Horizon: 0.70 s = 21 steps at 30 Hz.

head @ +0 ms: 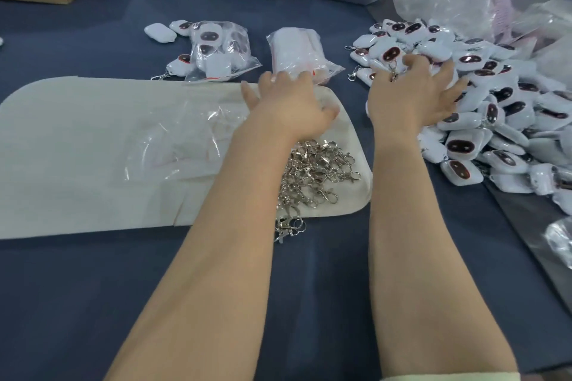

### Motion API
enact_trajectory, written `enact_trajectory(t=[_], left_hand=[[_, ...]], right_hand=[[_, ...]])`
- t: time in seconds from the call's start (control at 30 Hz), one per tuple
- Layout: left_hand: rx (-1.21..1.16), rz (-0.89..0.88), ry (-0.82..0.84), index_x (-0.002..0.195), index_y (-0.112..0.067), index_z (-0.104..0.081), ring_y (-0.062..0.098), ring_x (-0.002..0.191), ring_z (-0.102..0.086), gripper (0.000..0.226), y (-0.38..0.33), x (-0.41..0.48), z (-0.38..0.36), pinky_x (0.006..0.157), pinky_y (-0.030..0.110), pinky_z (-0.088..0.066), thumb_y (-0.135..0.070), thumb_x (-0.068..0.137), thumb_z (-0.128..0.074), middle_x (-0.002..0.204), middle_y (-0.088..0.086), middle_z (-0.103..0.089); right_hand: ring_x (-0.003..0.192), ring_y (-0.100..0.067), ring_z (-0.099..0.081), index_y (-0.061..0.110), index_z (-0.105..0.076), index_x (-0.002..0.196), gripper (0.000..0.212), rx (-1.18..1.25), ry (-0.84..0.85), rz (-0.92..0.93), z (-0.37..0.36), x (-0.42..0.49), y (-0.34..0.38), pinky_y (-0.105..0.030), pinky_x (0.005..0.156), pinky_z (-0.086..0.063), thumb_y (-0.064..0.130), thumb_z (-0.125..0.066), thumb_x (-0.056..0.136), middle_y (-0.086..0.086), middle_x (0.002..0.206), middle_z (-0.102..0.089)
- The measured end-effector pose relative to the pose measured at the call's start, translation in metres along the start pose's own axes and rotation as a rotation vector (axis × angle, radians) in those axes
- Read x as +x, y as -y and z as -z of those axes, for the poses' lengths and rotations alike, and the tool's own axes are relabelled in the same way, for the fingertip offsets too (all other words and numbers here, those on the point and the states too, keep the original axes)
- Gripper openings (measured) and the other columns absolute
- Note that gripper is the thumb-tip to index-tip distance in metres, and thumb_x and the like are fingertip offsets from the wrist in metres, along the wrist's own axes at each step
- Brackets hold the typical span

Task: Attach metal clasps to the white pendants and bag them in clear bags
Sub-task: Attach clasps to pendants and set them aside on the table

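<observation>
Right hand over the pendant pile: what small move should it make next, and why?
Probably close the right hand on one pendant of the pendant pile. Its fingers lie spread on that pile, and the left hand is already at the clear bags.

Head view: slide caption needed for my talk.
Right hand on the pendant pile, left hand at the clear bags, metal clasps heaped on a mat.

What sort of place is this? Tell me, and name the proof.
Probably a small assembly-and-packing workshop: a heap of white pendants, loose metal clasps piled on a pale mat, and a clear bag already filled with pendants.
</observation>
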<state>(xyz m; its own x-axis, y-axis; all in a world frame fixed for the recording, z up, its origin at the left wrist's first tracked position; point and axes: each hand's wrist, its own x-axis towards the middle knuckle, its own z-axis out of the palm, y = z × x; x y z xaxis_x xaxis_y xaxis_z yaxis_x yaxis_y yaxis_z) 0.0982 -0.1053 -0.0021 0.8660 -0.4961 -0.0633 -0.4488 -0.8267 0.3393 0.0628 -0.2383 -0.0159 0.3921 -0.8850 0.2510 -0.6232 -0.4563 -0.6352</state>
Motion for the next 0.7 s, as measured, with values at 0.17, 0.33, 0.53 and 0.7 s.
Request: enact_trajectory(t=[0.17,0.33,0.53,0.7], left_hand=[[-0.096,-0.088,-0.005,0.14,-0.019,-0.038,0.032,0.14,-0.023,0.051,-0.033,0.006,-0.017,0.113,0.05,-0.019,-0.046,0.097,-0.038,0.149,0.009,-0.033],[-0.147,-0.08,-0.031,0.132,-0.016,-0.045,0.033,0.139,-0.023,0.042,-0.041,0.01,-0.026,0.113,0.048,-0.021,-0.039,0.1,-0.032,0.147,0.011,-0.035],[-0.233,-0.094,-0.086,0.129,-0.012,-0.047,0.032,0.13,-0.037,0.038,-0.041,0.016,-0.023,0.108,0.041,-0.031,-0.032,0.1,-0.033,0.138,0.012,-0.045],[-0.212,-0.091,-0.035,0.133,-0.011,-0.044,0.032,0.134,-0.033,0.04,-0.039,0.016,-0.029,0.11,0.043,-0.029,-0.032,0.1,-0.034,0.142,0.013,-0.039]], right_hand=[[0.147,-0.041,0.008,0.024,-0.046,0.138,0.046,-0.122,0.126,-0.145,0.003,0.015,-0.024,-0.053,0.117,0.005,0.03,-0.049,0.092,-0.017,0.161,-0.001],[0.128,-0.034,-0.046,0.015,-0.056,0.13,0.041,-0.151,0.351,0.113,-0.009,0.011,-0.016,-0.036,0.104,-0.036,0.032,-0.047,0.094,-0.016,0.135,-0.055],[0.123,-0.022,-0.049,0.022,-0.063,0.119,0.031,0.131,-0.051,0.086,0.001,0.016,-0.013,-0.028,0.092,-0.038,0.025,-0.046,0.094,-0.003,0.127,-0.06],[0.147,-0.041,0.004,0.02,-0.038,0.143,0.051,-0.134,0.109,-0.197,0.003,0.024,-0.031,-0.05,0.119,0.0,0.033,-0.046,0.094,-0.021,0.16,0.0]])
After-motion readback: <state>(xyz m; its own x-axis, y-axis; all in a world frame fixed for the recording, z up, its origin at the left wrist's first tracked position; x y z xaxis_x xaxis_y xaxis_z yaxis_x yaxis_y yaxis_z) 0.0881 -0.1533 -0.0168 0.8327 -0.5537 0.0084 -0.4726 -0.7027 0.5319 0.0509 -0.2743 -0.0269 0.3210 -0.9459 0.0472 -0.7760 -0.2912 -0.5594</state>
